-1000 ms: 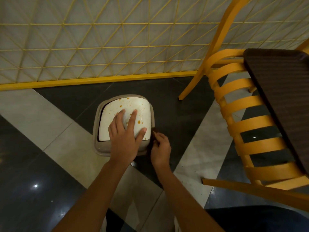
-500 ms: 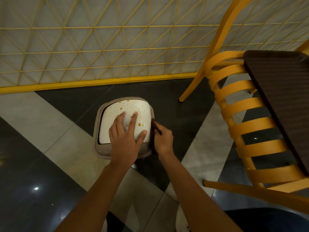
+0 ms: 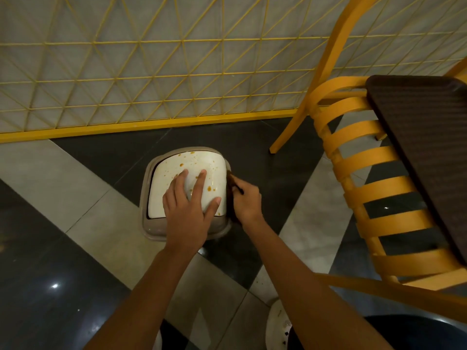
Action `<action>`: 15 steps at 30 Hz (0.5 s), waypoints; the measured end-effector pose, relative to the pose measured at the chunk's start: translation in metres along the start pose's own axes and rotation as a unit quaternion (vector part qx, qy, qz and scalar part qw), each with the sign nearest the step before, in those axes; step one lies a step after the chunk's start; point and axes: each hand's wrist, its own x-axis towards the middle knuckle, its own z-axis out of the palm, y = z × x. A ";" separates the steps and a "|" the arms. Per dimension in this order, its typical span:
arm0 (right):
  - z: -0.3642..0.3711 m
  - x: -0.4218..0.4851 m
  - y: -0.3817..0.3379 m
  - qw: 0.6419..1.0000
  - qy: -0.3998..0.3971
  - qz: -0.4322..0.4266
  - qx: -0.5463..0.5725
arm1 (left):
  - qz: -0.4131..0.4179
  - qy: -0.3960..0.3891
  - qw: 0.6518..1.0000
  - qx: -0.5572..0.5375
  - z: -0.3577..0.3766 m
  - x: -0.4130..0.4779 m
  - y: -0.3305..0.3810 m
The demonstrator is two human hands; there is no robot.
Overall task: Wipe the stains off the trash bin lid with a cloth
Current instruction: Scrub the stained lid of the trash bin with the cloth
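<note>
A small grey trash bin (image 3: 149, 227) stands on the floor, seen from above. Its white swing lid (image 3: 166, 183) carries orange-brown stains, mostly along the far edge and right of middle. My left hand (image 3: 188, 207) lies flat on the lid with the fingers spread. My right hand (image 3: 246, 202) is at the bin's right side and pinches a dark brown cloth (image 3: 230, 184) that lies against the lid's right edge. Most of the cloth is hidden by the hand and the bin's rim.
A yellow slatted chair (image 3: 364, 157) and a dark woven tabletop (image 3: 427, 137) stand close on the right. A yellow wire-grid partition (image 3: 151, 84) runs behind the bin. The floor is dark and light glossy tile. A white shoe (image 3: 276, 322) shows at the bottom.
My right hand rose from below the bin's right corner up along its right side, bringing the dark cloth to the lid's right edge. My left hand stayed flat on the lid.
</note>
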 end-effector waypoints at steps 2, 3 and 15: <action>0.000 0.013 -0.012 1.000 0.005 -0.019 -0.006 | -0.002 0.000 1.000 -0.007 0.000 0.000 0.000; 0.000 0.014 -0.015 1.000 0.010 -0.024 -0.007 | -0.004 0.002 1.000 -0.008 0.000 0.000 0.001; -0.001 -0.035 0.010 0.999 0.017 -0.024 -0.031 | -0.004 -0.005 1.000 0.010 0.000 0.000 0.001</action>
